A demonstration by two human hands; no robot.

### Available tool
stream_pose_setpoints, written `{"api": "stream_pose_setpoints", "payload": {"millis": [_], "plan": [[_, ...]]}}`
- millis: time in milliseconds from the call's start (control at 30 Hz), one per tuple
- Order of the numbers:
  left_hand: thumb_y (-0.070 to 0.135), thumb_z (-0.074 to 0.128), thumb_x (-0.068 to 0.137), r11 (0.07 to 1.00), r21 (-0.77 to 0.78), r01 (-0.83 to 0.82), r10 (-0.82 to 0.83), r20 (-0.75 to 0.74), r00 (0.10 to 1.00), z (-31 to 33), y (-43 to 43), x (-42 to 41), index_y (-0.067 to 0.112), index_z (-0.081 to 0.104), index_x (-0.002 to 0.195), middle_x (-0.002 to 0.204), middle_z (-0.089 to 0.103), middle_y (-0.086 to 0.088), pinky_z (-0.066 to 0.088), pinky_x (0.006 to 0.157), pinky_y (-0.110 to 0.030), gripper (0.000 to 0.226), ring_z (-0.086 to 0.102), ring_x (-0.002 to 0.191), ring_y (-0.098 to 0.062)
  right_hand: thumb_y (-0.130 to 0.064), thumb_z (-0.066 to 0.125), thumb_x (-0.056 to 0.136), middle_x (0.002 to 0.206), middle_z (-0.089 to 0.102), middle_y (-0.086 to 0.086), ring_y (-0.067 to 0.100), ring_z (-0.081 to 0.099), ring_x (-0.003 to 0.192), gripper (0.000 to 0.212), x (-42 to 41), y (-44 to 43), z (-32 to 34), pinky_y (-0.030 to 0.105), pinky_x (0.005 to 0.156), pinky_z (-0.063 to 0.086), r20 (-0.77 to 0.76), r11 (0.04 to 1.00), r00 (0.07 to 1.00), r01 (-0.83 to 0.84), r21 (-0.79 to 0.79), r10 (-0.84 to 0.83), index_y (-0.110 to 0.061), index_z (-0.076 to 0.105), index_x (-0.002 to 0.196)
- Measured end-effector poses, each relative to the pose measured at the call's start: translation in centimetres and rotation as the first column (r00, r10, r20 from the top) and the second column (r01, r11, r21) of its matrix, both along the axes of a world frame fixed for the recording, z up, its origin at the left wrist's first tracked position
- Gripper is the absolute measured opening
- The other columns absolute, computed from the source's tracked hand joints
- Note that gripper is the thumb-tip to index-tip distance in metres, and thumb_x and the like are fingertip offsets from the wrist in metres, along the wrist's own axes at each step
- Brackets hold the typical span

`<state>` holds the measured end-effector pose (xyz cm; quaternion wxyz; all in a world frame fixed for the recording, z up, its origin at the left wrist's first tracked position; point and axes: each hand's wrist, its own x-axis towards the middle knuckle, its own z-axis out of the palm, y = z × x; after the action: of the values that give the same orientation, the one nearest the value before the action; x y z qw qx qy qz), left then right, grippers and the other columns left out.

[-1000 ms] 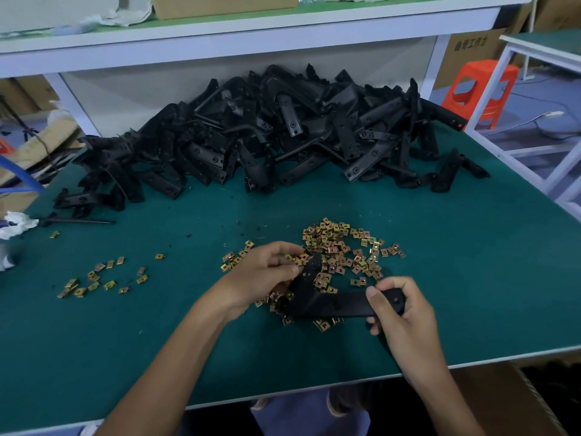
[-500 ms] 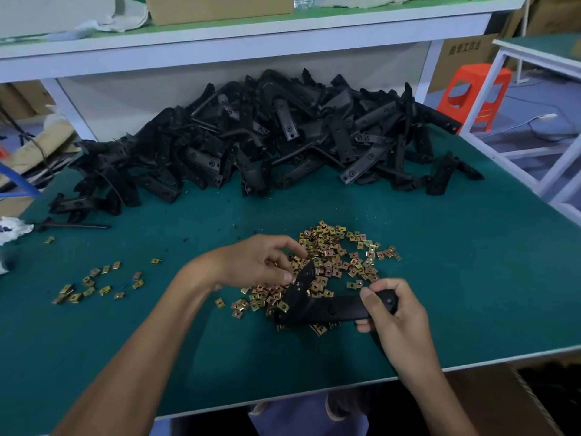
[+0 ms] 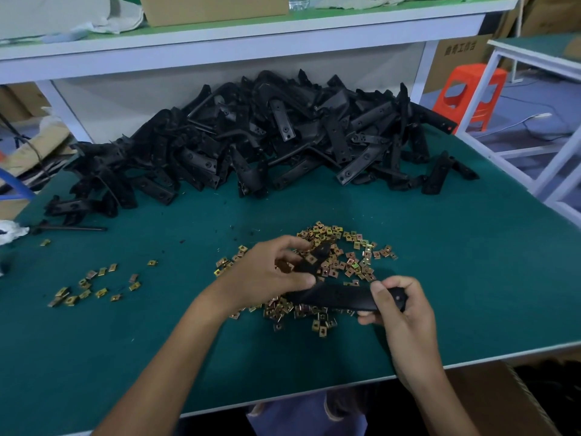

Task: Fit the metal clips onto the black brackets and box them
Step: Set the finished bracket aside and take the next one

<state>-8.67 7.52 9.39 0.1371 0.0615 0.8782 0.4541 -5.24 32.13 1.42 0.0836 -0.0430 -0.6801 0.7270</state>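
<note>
An L-shaped black bracket lies just above a heap of small brass-coloured metal clips on the green table. My right hand grips the bracket's long arm near its right end. My left hand has its fingers curled round the bracket's corner and short arm, where one clip sits on the black plastic. A big pile of loose black brackets fills the back of the table.
A second scatter of clips lies at the left. A thin black rod and a white rag sit at the left edge. An open cardboard box stands below the table's front edge at right. An orange stool stands beyond the table.
My left hand has shifted right along the bracket's short arm, and a clip now shows on that arm. My right hand keeps its hold on the long arm.
</note>
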Motion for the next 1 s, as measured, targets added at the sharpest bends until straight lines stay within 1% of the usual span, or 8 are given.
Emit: {"api": "stream_pose_setpoints", "payload": {"millis": [100,233,433,567,667,833,933,1000], "plan": [[0.052,0.072,0.086,0.988,-0.124,-0.093,0.062,-0.231,0.971,-0.5,1.2,1.3,0.049,0.058,0.125,0.106,0.06,0.025,0.04,0.082,-0.016,0.041,0.055,0.102,0.011,-0.038,0.066,0.09,0.086,0.071,-0.003,0.023,0.073,0.068,0.009,-0.1,0.2,0.0,0.044,0.069,0.061,-0.014,0.998,1.0,-0.02,-0.058,0.019,-0.03,0.061,0.092],[0.044,0.062,0.094,0.988,-0.106,-0.11,0.066,-0.355,0.932,0.3,2.5,1.9,0.053,0.052,0.122,0.097,0.058,0.029,0.037,0.067,-0.006,0.031,0.056,0.093,0.01,-0.008,0.059,0.099,0.096,0.066,0.009,0.022,0.07,0.077,0.022,1.0,0.5,0.7,0.035,0.062,0.06,0.029,0.989,0.997,-0.073,-0.125,0.077,-0.027,0.067,0.09],[0.038,0.057,0.097,0.949,-0.242,0.204,-0.282,-0.353,0.892,-0.2,7.3,2.1,0.049,0.044,0.119,0.104,0.057,0.034,0.039,0.073,-0.012,0.028,0.053,0.091,0.015,-0.005,0.069,0.085,0.087,0.073,0.019,0.029,0.071,0.072,0.035,8.3,5.4,1.9,0.028,0.055,0.056,0.211,0.982,0.974,-0.041,-0.186,0.081,-0.015,0.07,0.119],[0.032,0.06,0.096,0.86,-0.28,0.427,-0.506,-0.358,0.785,-1.9,13.4,3.6,0.046,0.05,0.118,0.11,0.056,0.029,0.032,0.089,-0.008,0.028,0.05,0.102,0.006,-0.015,0.071,0.095,0.09,0.076,0.01,0.022,0.067,0.075,0.014,15.0,9.7,1.1,0.027,0.062,0.053,0.412,0.995,0.906,-0.081,-0.054,0.096,-0.006,0.072,0.106],[0.033,0.063,0.097,0.803,-0.229,0.55,-0.596,-0.322,0.736,-3.0,17.6,5.5,0.054,0.048,0.126,0.122,0.05,0.035,0.029,0.095,-0.004,0.039,0.044,0.116,0.009,-0.027,0.075,0.092,0.099,0.076,0.012,0.022,0.067,0.076,0.03,19.9,12.2,0.0,0.027,0.064,0.053,0.503,0.986,0.861,0.009,-0.168,0.078,-0.003,0.068,0.109],[0.032,0.065,0.095,0.819,-0.163,0.55,-0.571,-0.333,0.75,-3.3,20.3,6.7,0.063,0.044,0.122,0.127,0.044,0.044,0.028,0.1,-0.006,0.047,0.039,0.121,0.013,-0.024,0.076,0.077,0.1,0.075,0.009,0.022,0.07,0.07,0.047,23.3,15.3,-1.3,0.032,0.055,0.055,0.541,0.707,0.804,0.531,-0.467,-0.246,-0.008,0.065,0.12],[0.024,0.068,0.093,0.851,-0.144,0.504,-0.523,-0.313,0.793,-3.1,19.8,6.9,0.055,0.053,0.121,0.124,0.054,0.034,0.042,0.104,-0.029,0.044,0.051,0.121,0.004,-0.021,0.075,0.082,0.116,0.076,0.005,0.022,0.074,0.103,0.056,22.6,16.5,-1.1,0.034,0.079,0.06,0.539,0.491,0.765,0.641,-0.59,-0.351,-0.027,0.053,0.132],[0.021,0.07,0.092,0.869,-0.15,0.472,-0.495,-0.311,0.811,-3.1,18.9,6.8,0.052,0.054,0.119,0.121,0.057,0.032,0.044,0.102,-0.032,0.045,0.054,0.118,0.001,-0.014,0.075,0.086,0.113,0.076,0.009,0.024,0.074,0.102,0.057,21.8,15.9,-1.3,0.036,0.084,0.059,0.578,0.515,0.739,0.664,-0.541,-0.345,-0.023,0.049,0.136]]}}
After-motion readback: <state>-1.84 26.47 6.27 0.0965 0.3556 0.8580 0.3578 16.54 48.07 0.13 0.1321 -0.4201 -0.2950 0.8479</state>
